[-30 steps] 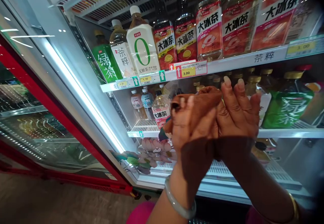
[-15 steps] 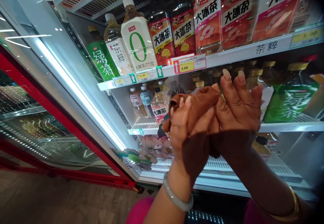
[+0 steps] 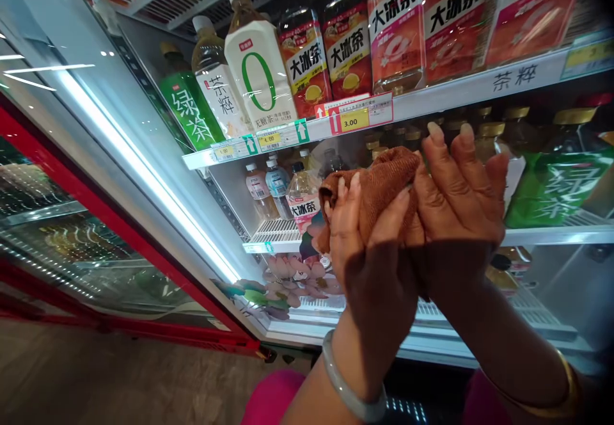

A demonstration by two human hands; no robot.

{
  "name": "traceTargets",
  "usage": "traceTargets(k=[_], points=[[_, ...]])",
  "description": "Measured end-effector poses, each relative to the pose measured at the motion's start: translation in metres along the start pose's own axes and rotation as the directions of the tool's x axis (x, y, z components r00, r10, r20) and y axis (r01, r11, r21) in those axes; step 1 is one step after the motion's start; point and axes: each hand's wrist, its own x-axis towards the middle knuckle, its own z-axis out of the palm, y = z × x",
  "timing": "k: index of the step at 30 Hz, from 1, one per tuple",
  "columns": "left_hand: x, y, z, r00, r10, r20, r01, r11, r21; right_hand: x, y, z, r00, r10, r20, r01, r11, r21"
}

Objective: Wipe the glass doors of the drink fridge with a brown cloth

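One crumpled brown cloth (image 3: 386,185), mid-frame: likely soft, light, best gripped mid-bunch; left hand (image 3: 374,271) clasps it, right hand (image 3: 458,210) spreads alongside.

Tag (image 3: 355,120) "3.00"; smaller tag (image 3: 269,139), apparently "4.00".

- My left hand (image 3: 371,252), back toward me, has its fingers (image 3: 352,210) bent.
- My right hand (image 3: 455,210) is open beside it, back toward me, fingertips (image 3: 466,134) pointing far.
- My left forearm (image 3: 316,393) rises from the near edge; my right forearm (image 3: 508,348) slants in from the near right.
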Motion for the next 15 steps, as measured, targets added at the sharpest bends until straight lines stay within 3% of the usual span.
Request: traceTargets(k=[3,7,10,12,15], points=[[0.014,-0.022,-0.017,0.996,0.012,-0.089,-0.006,0.998,0.067,0.000,0.000,-0.001,1.000,-0.010,0.023,0.009,1.000,0.015],[0.026,-0.049,-0.032,0.939,-0.223,-0.260,0.259,0.959,0.112,0.001,-0.002,-0.003,0.998,0.000,0.058,-0.001,1.000,0.022],[0.018,-0.032,-0.017,0.961,-0.155,-0.229,0.184,0.977,0.111,0.001,-0.003,-0.002,0.998,-0.002,0.062,0.001,1.000,0.023],[0.008,-0.012,-0.002,0.984,-0.062,-0.165,0.076,0.994,0.078,0.002,-0.003,-0.004,1.000,0.003,0.031,-0.005,0.999,0.046],[0.002,0.006,0.009,0.998,-0.030,-0.054,0.031,0.999,0.021,0.007,0.002,-0.014,0.998,0.032,0.047,-0.035,0.997,0.069]])
